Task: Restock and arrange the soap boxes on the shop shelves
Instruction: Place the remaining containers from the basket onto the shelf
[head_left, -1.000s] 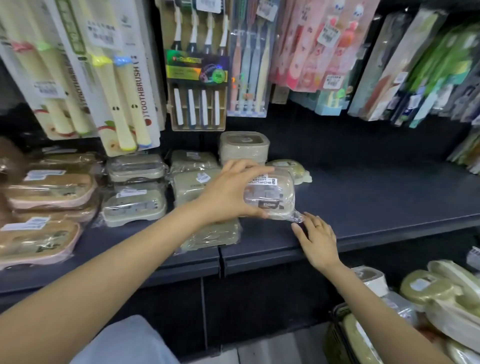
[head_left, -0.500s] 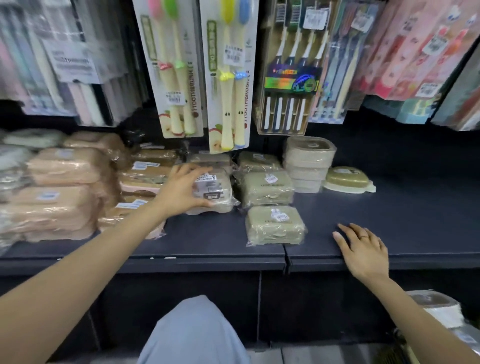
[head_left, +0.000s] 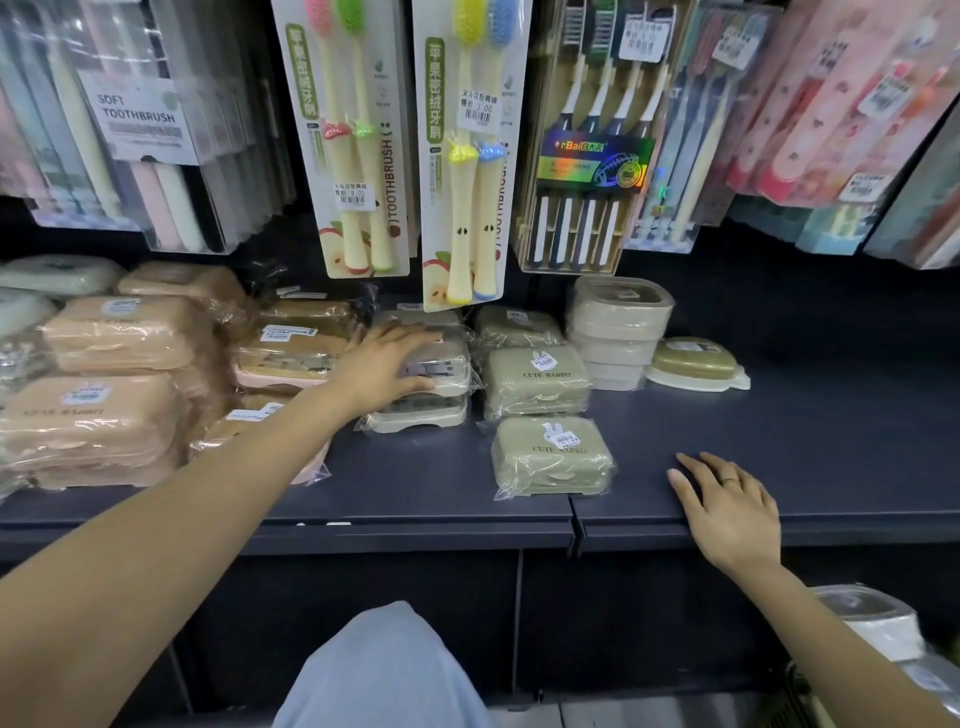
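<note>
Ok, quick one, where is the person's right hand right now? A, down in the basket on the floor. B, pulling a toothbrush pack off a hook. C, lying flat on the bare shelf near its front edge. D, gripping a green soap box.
C: the right hand lies palm down, fingers spread, on the dark shelf, beside but apart from the front green soap box.

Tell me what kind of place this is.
Most likely a shop's toiletries aisle: price-tagged toothbrush packs hang above a dark shelf stacked with wrapped soap boxes.
</note>
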